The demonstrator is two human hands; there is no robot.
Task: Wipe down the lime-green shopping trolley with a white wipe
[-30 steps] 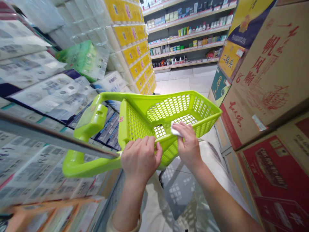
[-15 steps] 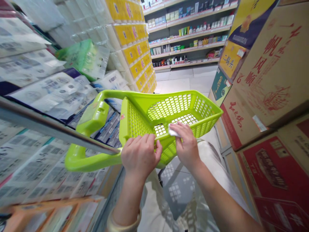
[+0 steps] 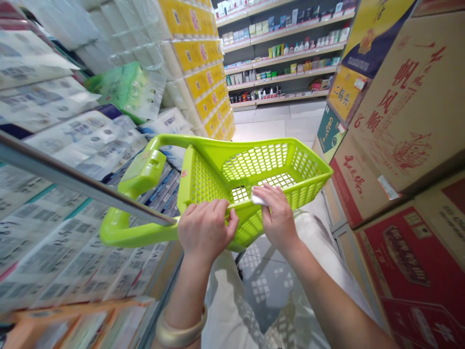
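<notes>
A lime-green perforated plastic shopping basket [image 3: 207, 186] with a wide looped handle [image 3: 140, 174] is held out in front of me, tilted. My left hand [image 3: 207, 230] curls over the basket's near rim and grips it. My right hand [image 3: 278, 213] pinches a small white tissue or wipe [image 3: 257, 198] against the inner edge of the rim. Most of the tissue is hidden by my fingers. A pale bangle [image 3: 179, 332] circles my left wrist.
A metal shelf rail [image 3: 83, 186] runs just behind the handle, beside stacked packs of paper tissue [image 3: 80, 140]. Large printed cardboard cartons [image 3: 392, 121] wall the right side. Stocked shelves [image 3: 283, 53] stand beyond a tiled aisle floor [image 3: 276, 121].
My right hand and the tissue have slid left along the basket rim. The basket and my left hand have shifted slightly left, and the bangle has come into view.
</notes>
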